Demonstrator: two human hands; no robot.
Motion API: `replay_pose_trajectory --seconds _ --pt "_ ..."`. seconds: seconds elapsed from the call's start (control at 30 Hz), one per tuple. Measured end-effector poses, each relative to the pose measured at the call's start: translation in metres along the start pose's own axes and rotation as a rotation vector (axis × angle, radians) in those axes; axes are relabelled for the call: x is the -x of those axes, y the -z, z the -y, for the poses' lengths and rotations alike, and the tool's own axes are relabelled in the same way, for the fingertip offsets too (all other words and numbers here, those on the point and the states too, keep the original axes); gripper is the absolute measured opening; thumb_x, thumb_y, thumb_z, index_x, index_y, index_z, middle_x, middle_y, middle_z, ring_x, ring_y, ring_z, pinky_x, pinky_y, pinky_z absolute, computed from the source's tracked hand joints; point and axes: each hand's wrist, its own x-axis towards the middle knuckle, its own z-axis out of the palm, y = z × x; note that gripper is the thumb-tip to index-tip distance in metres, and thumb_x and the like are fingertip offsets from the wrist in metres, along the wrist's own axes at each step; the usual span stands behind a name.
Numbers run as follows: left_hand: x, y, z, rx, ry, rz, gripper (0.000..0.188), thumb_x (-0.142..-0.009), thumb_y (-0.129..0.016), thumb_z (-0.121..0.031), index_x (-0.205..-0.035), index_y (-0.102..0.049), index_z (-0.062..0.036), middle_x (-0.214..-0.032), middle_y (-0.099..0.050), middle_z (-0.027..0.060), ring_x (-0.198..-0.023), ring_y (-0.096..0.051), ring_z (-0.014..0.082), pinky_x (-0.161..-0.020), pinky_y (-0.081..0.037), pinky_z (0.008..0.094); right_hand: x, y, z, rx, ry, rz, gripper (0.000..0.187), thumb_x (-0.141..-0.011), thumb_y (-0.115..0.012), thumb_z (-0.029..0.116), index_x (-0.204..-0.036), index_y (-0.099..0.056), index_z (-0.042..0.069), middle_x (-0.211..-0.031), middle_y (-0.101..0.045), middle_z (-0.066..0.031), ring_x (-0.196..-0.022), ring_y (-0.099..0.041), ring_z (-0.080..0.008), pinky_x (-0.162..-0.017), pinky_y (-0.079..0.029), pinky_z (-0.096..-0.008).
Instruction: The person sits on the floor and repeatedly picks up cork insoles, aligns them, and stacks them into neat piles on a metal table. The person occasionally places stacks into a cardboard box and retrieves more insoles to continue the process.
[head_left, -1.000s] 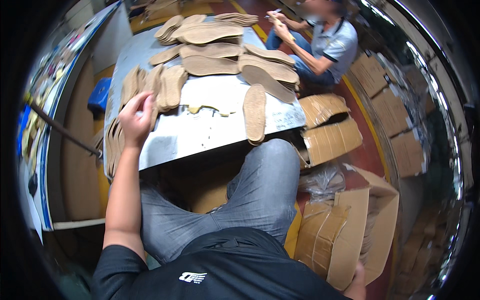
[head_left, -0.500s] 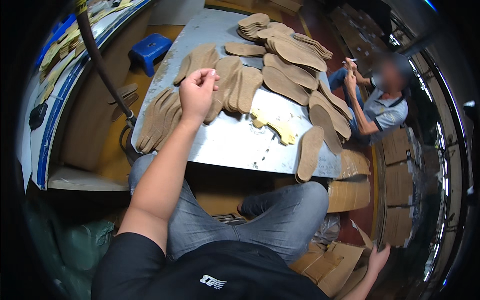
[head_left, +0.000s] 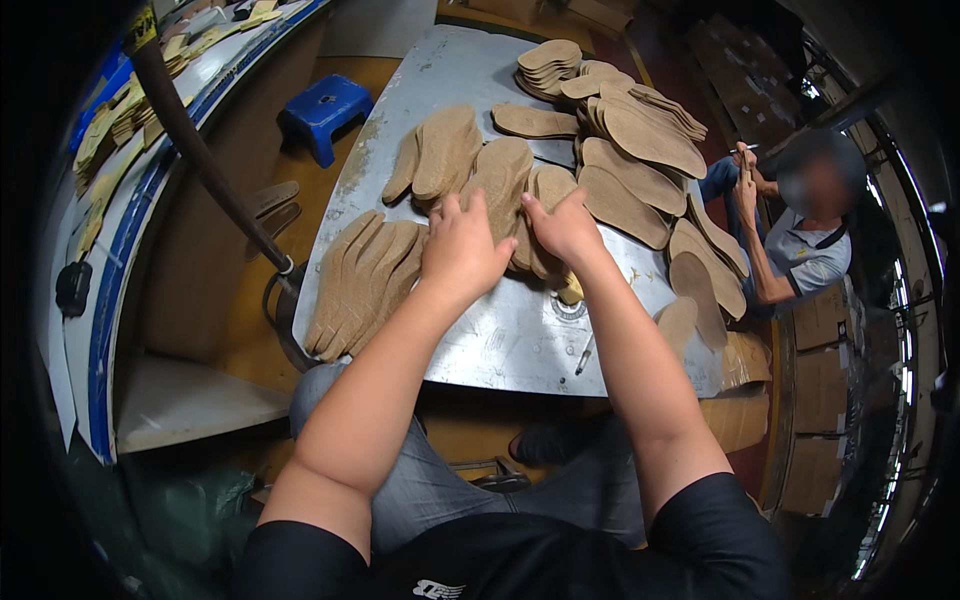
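On the bench (head_left: 490, 355), both hands are in among brown, speckled insoles. The left grip (head_left: 465, 240) rests at the near end of the middle stack of insoles (head_left: 505, 165), its fingers parted and its thumb held out toward the other hand. Just to its right, the right grip (head_left: 565, 225) bends over the next stack of insoles (head_left: 552, 185), its thumb pointing back toward the left one. From where I stand the undersides are hidden, so I cannot tell whether either is closed on what it touches.

Just left of the left grip, a fanned stack of insoles (head_left: 365, 285) slants down toward the near corner; beyond that same grip lies another bunch of insoles (head_left: 440, 150). A lone insole (head_left: 535, 121) lies farther out, beyond both grips. Beyond the right grip and to its right spreads a big pile of insoles (head_left: 650, 135). Just nearside of the right grip, a yellow piece (head_left: 571, 290) peeks out, partly covered. Well apart from the left grip, out to its far left, stands a blue stool (head_left: 325, 110); well off to the right of the right grip is a co-worker (head_left: 815, 245).
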Motion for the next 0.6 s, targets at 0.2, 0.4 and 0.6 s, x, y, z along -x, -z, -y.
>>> replay_pose_trajectory --seconds 0.2,0.4,0.6 --pt "-0.011 0.002 0.002 0.056 -0.020 0.071 0.064 -0.093 -0.085 -0.011 -0.154 -0.064 -0.0080 -0.143 -0.060 0.0224 -0.133 -0.064 0.0444 -0.115 -0.055 0.0523 -0.025 -0.027 -0.001 0.110 -0.062 -0.058 0.149 -0.084 -0.089 0.067 -0.176 -0.001 -0.011 -0.153 -0.063 -0.0389 -0.139 -0.068 -0.0462 -0.116 -0.057 -0.0472" --pt "-0.022 0.004 0.018 0.229 -0.154 -0.201 0.046 -0.091 -0.073 0.006 -0.137 -0.072 -0.0006 -0.141 -0.059 0.0229 -0.128 -0.066 0.0458 -0.110 -0.056 0.0495 -0.035 -0.016 0.011 -0.033 -0.083 0.056 0.157 -0.077 -0.097 0.055 -0.174 0.004 -0.015 -0.152 -0.064 -0.0379 -0.139 -0.068 -0.0450 -0.117 -0.057 -0.0444" --pt "-0.025 -0.011 0.025 0.258 -0.115 -0.212 0.050 -0.095 -0.078 -0.004 -0.143 -0.069 0.0039 -0.162 -0.052 0.0285 -0.143 -0.060 0.0486 -0.120 -0.052 0.0496 -0.039 -0.011 -0.001 -0.420 -0.080 0.030 0.114 -0.084 -0.092 0.032 -0.157 -0.023 -0.023 -0.128 -0.073 -0.0298 -0.108 -0.079 -0.0357 -0.088 -0.067 -0.0474"
